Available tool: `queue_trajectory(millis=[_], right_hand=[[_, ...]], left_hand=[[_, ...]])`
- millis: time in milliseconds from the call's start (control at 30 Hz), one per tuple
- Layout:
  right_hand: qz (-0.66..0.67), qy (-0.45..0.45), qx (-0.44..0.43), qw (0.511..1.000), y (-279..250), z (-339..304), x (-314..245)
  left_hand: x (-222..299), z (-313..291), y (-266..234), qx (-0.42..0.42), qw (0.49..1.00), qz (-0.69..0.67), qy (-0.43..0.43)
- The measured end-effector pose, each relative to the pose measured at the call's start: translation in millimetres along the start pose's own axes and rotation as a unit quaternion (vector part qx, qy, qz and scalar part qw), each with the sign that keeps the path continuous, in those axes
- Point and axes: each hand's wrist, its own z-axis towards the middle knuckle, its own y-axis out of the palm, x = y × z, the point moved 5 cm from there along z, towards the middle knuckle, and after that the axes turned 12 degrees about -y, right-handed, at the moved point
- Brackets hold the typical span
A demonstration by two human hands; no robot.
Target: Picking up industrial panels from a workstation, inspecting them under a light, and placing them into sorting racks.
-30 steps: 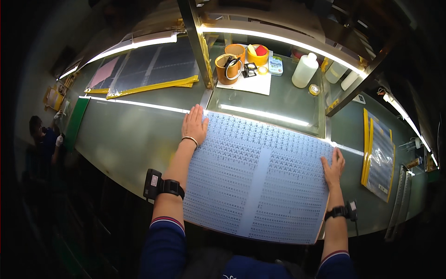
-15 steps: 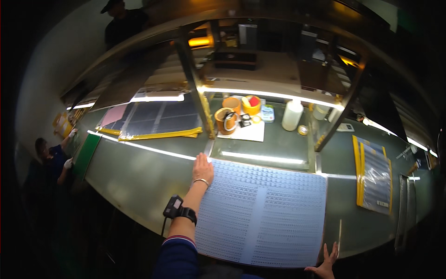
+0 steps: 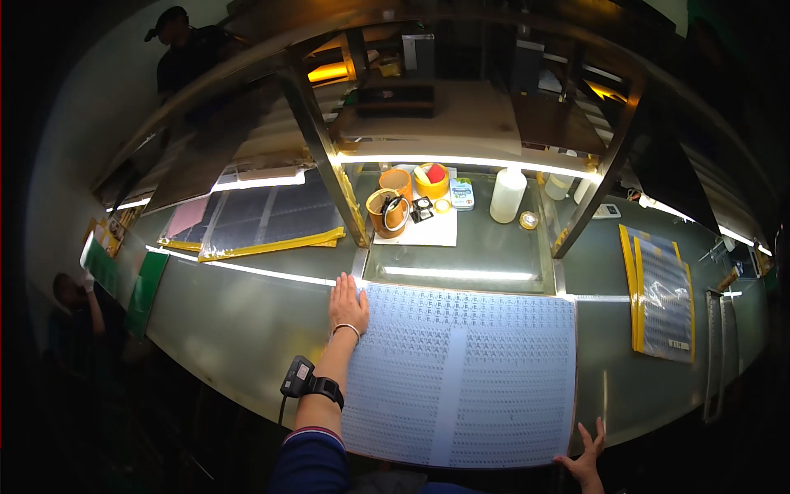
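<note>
A large light-blue sheet (image 3: pixel 455 387) with rows of small dark printed pattern and a plain strip down its middle lies flat on the bench before me. My left hand (image 3: pixel 349 306) rests at its far left corner, fingers stretched out and nothing gripped. On that forearm sits a black strapped device (image 3: pixel 313 381), and a bracelet (image 3: pixel 346 330) circles the wrist. At the near right corner is my right hand (image 3: pixel 586 457), fingers spread, its thumb by the sheet's edge.
Behind the sheet stand orange tape rolls (image 3: pixel 387 212), a white bottle (image 3: pixel 508 196) and a small tape roll (image 3: pixel 528 220). Yellow-edged film sleeves lie left (image 3: pixel 271 218) and right (image 3: pixel 662 296). Metal posts (image 3: pixel 325 148) carry a shelf. A co-worker (image 3: pixel 78 305) handles a green panel (image 3: pixel 103 267) at far left.
The view has shifted slightly. Both my hands stay at the sheet's corners. At far left, the co-worker has raised a green panel with a pale side; another person behind has turned.
</note>
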Motion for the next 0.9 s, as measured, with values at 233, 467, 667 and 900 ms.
queue_trajectory(millis=[233,467,667,900], right_hand=[[-0.043,-0.094,0.016,0.995,-11,0,-3],[-0.086,-0.222,-0.041,0.97,-13,25,-57],[-0.262,-0.487,-0.115,0.825,89,182,-125],[-0.276,-0.115,0.159,0.941,0,225,-47]], left_hand=[[2,-3,-2,-0.003,1.0,0.002,0.003],[4,3,3,-0.013,1.0,-0.007,-0.002],[3,3,-1,-0.06,0.997,0.039,0.003],[-81,-28,-15,-0.097,0.995,-0.033,-0.001]])
